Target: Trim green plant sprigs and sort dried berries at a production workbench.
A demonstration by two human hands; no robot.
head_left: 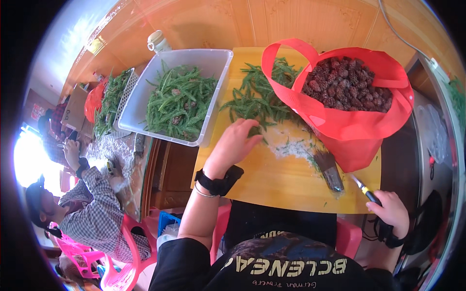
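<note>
My left hand [235,145] is at the near edge of a loose pile of green needle sprigs [272,80]. Its thumb and fingers close round a sprig there, mostly hidden by the hand. In my right hand [388,211] is a craft knife [367,191] with a yellow-and-black handle, its blade pointing up and left past the board's near right side. Between the hands, a bundle of thin dark strands in a clear wrap [330,169] lies on the yellow board [242,186], beside white flecks and green scraps.
A red bag [357,150] full of brown pine cones [347,82] stands at the right. Left of the board, a translucent bin [208,121] holds sprigs and cones. A lidded bottle [158,41] stands behind it. Another person [97,194] works at the left on a pink chair.
</note>
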